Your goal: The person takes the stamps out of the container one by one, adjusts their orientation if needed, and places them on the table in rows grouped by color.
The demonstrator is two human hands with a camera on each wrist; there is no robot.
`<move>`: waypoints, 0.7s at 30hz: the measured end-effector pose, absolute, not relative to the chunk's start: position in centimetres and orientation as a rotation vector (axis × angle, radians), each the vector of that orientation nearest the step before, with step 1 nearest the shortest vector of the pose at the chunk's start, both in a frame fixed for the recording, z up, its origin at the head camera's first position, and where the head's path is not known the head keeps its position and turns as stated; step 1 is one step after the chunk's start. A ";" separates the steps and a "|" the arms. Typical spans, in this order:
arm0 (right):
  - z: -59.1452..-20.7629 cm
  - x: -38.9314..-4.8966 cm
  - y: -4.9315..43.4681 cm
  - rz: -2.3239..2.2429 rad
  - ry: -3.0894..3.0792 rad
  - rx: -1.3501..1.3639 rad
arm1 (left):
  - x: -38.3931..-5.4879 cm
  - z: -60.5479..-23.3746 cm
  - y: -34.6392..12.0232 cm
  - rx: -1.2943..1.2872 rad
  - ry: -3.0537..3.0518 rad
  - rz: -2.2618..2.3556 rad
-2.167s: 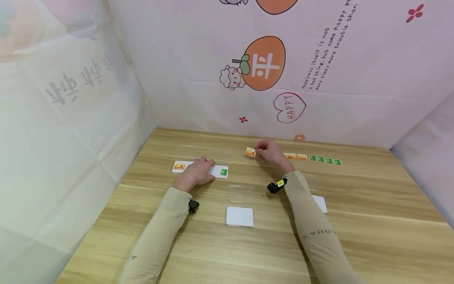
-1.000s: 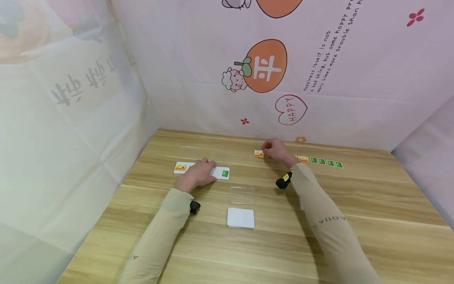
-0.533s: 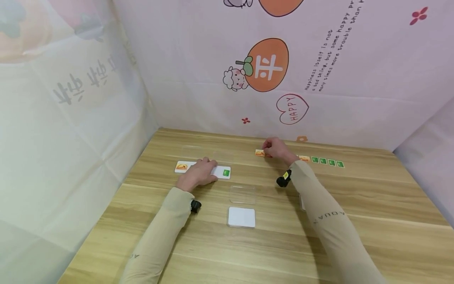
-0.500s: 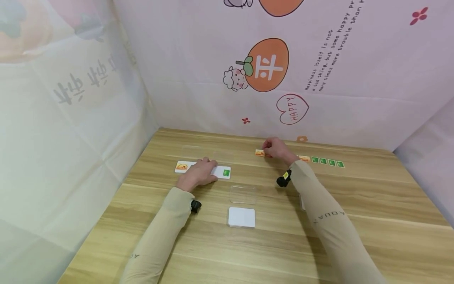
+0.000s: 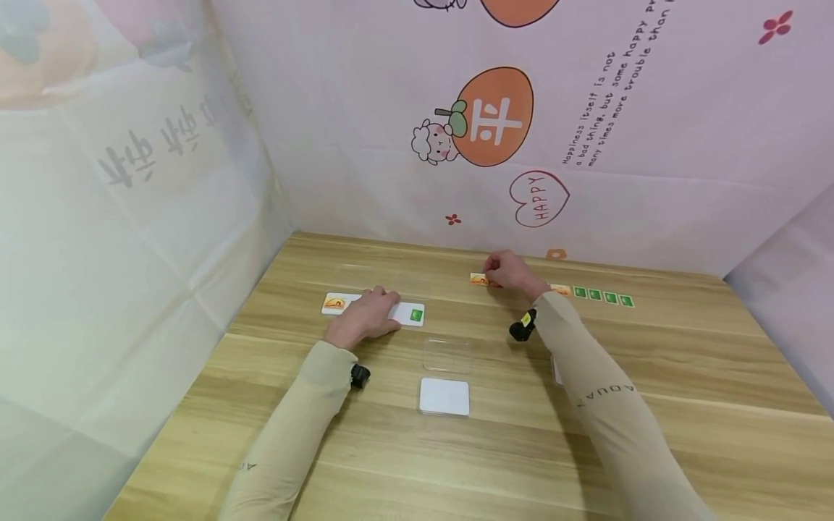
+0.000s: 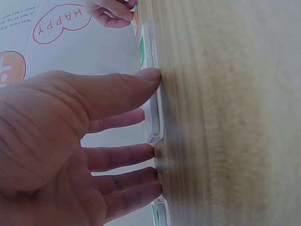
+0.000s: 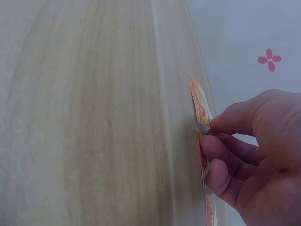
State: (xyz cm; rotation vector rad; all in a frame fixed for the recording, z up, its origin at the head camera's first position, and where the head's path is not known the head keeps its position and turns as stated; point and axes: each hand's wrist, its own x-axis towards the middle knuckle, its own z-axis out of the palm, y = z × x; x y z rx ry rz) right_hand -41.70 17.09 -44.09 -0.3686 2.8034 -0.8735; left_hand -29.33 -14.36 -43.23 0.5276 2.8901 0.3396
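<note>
My left hand point(image 5: 370, 315) rests on two white cards in clear cases, side by side. One card point(image 5: 328, 307) bears a small orange picture point(image 5: 335, 302) at its left; the other point(image 5: 402, 313) has a green square point(image 5: 415, 315). In the left wrist view my thumb point(image 6: 141, 82) touches the edge of one case, the fingers spread and fairly straight. At the back, my right hand point(image 5: 511, 271) pinches at the edge of a small orange picture card point(image 7: 200, 99), thumb and forefinger meeting there. Another orange card point(image 7: 209, 209) lies just past it.
Right of my right hand runs a row with an orange card point(image 5: 560, 290) and several green cards point(image 5: 595, 294). Nearer me lie a clear case point(image 5: 447, 354) and a white card point(image 5: 444, 396). Another white piece point(image 5: 557, 370) shows beside my right sleeve. A printed cloth wall point(image 5: 391, 188) borders the table.
My right hand has shifted slightly right with the leftmost orange card, which was tilted and now lies flatter beside another. Over the last half second little moves. My left hand stays put.
</note>
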 end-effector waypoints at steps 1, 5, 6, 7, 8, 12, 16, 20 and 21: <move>-44.1 -41.7 17.1 -0.878 2.803 -0.367 | -29.3 -43.3 -14.4 0.528 2.890 0.339; -44.1 -41.9 17.3 -0.849 2.830 -0.376 | -29.4 -43.3 -14.3 0.521 2.891 0.326; -44.0 -41.9 17.3 -0.831 2.839 -0.378 | -29.4 -43.3 -14.3 0.518 2.891 0.322; -44.0 -42.0 17.3 -0.814 2.848 -0.383 | -29.4 -43.3 -14.3 0.516 2.890 0.319; -44.0 -42.0 17.4 -0.797 2.854 -0.387 | -29.5 -43.3 -14.2 0.514 2.889 0.317; -43.9 -41.9 17.6 -0.789 2.852 -0.375 | -29.5 -43.2 -14.2 0.511 2.887 0.316; -43.9 -41.8 17.7 -0.808 2.843 -0.370 | -29.6 -43.3 -14.2 0.510 2.884 0.322; -43.6 -41.7 17.7 -0.826 2.840 -0.385 | -29.6 -43.3 -14.2 0.508 2.884 0.327; -43.5 -41.6 17.7 -0.832 2.842 -0.386 | -29.6 -43.3 -14.2 0.506 2.883 0.330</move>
